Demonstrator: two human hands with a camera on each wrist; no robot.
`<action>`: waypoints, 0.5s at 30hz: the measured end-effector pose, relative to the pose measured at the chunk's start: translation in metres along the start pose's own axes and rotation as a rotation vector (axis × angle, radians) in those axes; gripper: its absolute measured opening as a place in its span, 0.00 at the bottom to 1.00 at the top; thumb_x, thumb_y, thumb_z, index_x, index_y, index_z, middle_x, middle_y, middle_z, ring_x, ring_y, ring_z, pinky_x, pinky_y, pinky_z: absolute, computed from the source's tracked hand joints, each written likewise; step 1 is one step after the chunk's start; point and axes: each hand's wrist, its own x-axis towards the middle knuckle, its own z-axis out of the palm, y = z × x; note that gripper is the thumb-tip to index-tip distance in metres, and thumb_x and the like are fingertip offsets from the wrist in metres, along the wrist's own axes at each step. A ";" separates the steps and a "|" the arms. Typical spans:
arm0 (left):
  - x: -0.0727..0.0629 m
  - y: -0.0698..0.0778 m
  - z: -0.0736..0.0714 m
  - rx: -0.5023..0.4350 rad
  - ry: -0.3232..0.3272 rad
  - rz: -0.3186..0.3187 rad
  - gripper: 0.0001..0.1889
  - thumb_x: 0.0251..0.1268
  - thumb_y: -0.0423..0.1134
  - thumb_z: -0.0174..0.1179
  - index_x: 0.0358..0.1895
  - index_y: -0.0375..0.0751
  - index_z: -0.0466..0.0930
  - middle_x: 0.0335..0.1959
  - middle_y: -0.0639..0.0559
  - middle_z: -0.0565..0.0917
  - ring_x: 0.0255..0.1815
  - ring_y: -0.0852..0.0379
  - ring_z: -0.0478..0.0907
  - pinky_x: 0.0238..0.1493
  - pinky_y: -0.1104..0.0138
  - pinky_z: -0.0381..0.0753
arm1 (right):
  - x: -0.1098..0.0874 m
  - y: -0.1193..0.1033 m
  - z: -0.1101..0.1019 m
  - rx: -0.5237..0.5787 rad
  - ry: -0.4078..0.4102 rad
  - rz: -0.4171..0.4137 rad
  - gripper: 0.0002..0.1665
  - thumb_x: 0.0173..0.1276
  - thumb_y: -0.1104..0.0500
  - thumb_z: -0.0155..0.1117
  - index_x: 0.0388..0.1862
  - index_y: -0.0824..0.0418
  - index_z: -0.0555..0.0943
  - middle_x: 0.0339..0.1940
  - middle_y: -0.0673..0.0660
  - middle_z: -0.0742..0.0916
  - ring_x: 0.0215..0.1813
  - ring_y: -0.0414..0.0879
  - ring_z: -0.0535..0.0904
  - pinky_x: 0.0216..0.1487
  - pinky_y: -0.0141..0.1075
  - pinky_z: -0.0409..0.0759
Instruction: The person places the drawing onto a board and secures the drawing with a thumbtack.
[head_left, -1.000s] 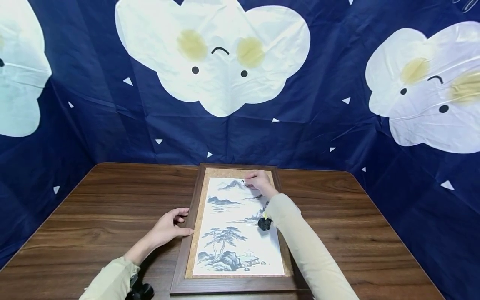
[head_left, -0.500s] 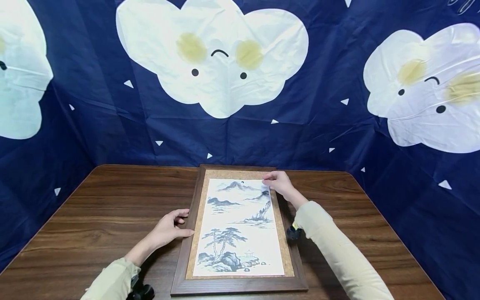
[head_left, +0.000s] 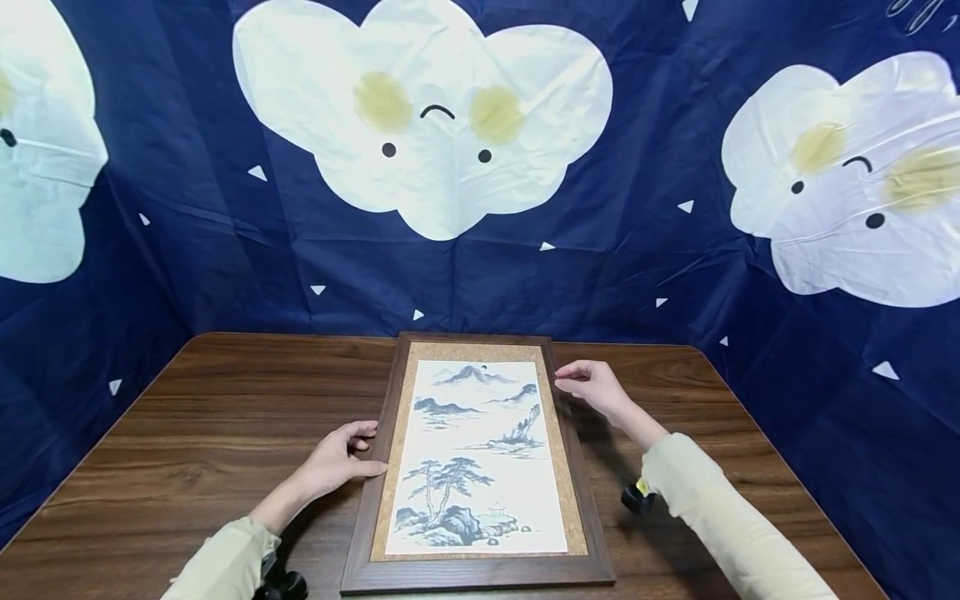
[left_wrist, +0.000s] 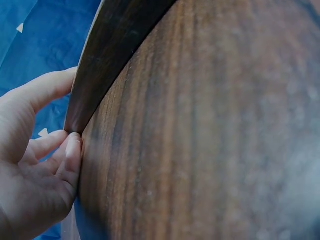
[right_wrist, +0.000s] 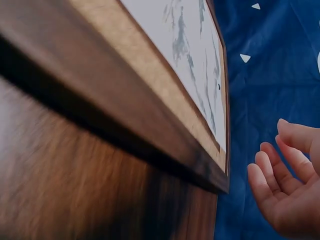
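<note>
A brown wooden picture frame (head_left: 480, 572) with a cork backing (head_left: 573, 508) lies on the table. On the cork sits a white sheet with an ink landscape painting (head_left: 517, 492); a small dark dot (head_left: 483, 367), too small to identify, shows near its top. My left hand (head_left: 333, 458) holds the frame's left side, thumb over the border and fingers bent against the outer edge, as the left wrist view (left_wrist: 40, 155) also shows. Past the frame's upper right edge, my right hand (head_left: 596, 387) hovers apart from it with loosely bent fingers. In the right wrist view nothing lies between those fingers (right_wrist: 260, 182).
The brown wood-grain table (head_left: 225, 400) extends on both sides of the frame. Behind it hangs a dark blue cloth (head_left: 360, 275) with white clouds and triangles. Small black devices (head_left: 637, 497) sit at both wrists.
My right hand has moved from the dark dot near the sheet's top to its upper right corner, then off past the frame's right edge. The left hand has stayed at the left edge.
</note>
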 end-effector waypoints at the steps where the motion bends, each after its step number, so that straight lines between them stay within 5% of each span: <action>1: 0.000 0.000 0.000 0.004 -0.002 0.000 0.36 0.42 0.35 0.71 0.57 0.24 0.66 0.51 0.36 0.74 0.44 0.49 0.70 0.35 0.70 0.74 | -0.003 0.002 -0.003 -0.009 0.002 -0.005 0.18 0.59 0.64 0.63 0.45 0.76 0.76 0.40 0.61 0.84 0.35 0.38 0.76 0.45 0.46 0.77; 9: 0.000 0.001 0.000 0.042 -0.005 0.002 0.36 0.42 0.36 0.71 0.57 0.24 0.67 0.50 0.36 0.75 0.44 0.49 0.71 0.36 0.70 0.74 | -0.023 0.016 -0.023 -0.011 0.027 -0.060 0.18 0.56 0.66 0.65 0.42 0.78 0.76 0.36 0.63 0.84 0.31 0.35 0.76 0.34 0.34 0.78; 15: -0.002 0.004 -0.001 0.088 -0.016 0.010 0.35 0.43 0.36 0.70 0.56 0.24 0.67 0.50 0.36 0.75 0.44 0.49 0.72 0.37 0.68 0.74 | -0.042 0.028 -0.038 -0.003 0.019 -0.058 0.20 0.56 0.66 0.65 0.44 0.78 0.75 0.40 0.70 0.82 0.33 0.34 0.78 0.36 0.31 0.77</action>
